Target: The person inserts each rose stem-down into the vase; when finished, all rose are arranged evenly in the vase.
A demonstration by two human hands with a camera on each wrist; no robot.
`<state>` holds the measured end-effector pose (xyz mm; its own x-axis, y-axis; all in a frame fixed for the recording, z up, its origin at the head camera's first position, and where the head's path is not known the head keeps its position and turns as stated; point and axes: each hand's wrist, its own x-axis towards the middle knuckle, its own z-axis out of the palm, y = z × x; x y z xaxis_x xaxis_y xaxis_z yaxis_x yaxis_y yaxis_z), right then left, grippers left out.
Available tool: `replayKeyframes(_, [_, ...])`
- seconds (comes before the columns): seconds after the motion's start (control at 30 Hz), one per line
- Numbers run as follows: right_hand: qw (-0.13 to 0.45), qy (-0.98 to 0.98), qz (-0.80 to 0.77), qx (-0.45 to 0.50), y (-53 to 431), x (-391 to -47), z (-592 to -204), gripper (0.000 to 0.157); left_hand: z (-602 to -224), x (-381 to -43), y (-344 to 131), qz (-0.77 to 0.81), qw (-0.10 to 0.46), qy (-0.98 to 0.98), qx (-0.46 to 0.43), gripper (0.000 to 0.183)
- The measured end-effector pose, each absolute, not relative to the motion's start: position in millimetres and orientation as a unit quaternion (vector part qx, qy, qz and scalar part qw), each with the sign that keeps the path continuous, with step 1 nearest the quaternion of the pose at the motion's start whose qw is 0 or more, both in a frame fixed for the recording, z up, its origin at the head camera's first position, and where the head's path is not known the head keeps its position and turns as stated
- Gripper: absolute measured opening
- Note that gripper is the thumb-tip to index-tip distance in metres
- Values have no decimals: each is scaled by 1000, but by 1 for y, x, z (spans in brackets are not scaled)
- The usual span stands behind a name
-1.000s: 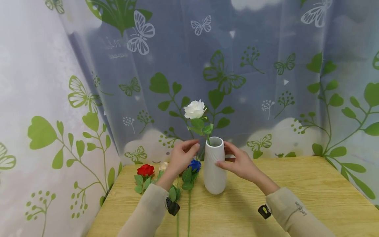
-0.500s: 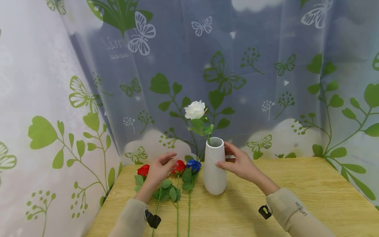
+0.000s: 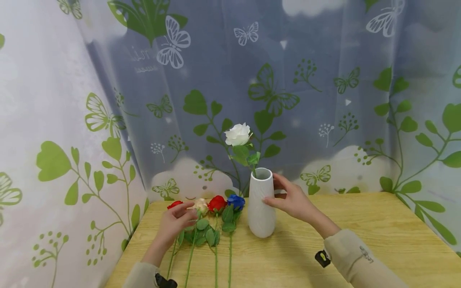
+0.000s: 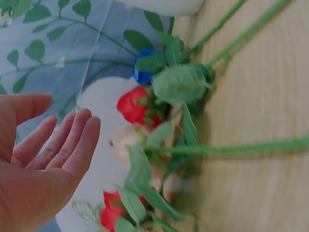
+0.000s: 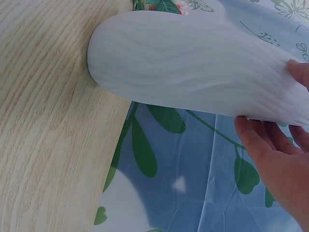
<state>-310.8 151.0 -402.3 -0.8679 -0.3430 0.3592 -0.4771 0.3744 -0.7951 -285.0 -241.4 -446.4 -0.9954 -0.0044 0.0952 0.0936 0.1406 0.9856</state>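
Note:
A white ribbed vase (image 3: 261, 210) stands upright on the table with a white rose (image 3: 238, 135) leaning left out of its mouth. My right hand (image 3: 296, 203) holds the vase near its upper right side, thumb in front and fingers behind. In the right wrist view, thumb and fingertips touch opposite sides of the vase (image 5: 183, 65). My left hand (image 3: 174, 223) hovers over the lying roses, fingers loosely extended and holding nothing. Near it lie a red rose (image 3: 175, 204), partly hidden by the hand, a cream rose (image 3: 201, 205), a second red rose (image 3: 217, 204) and a blue rose (image 3: 236, 202).
The wooden table (image 3: 360, 240) extends right of the vase. Long green stems (image 3: 216, 264) run toward its front edge. A patterned curtain (image 3: 306, 120) with leaves and butterflies hangs behind and to the left.
My left hand has moved left and down from beside the vase's mouth to above the leftmost roses, uncovering the cream and middle red ones. The right hand stays on the vase.

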Motion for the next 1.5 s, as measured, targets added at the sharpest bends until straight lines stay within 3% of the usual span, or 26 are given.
replayKeyframes(0.3, [66, -826, 502, 247, 151, -311, -402, 84, -469, -277, -274, -671, 15, -741, 10, 52])
replayKeyframes(0.63, [66, -826, 503, 247, 151, -311, -402, 83, -488, -270, -298, -660, 13, -746, 81, 48])
replayKeyframes(1.5, [68, -827, 500, 247, 151, -313, -404, 82, -511, -262, -308, -639, 13, -757, 138, 47])
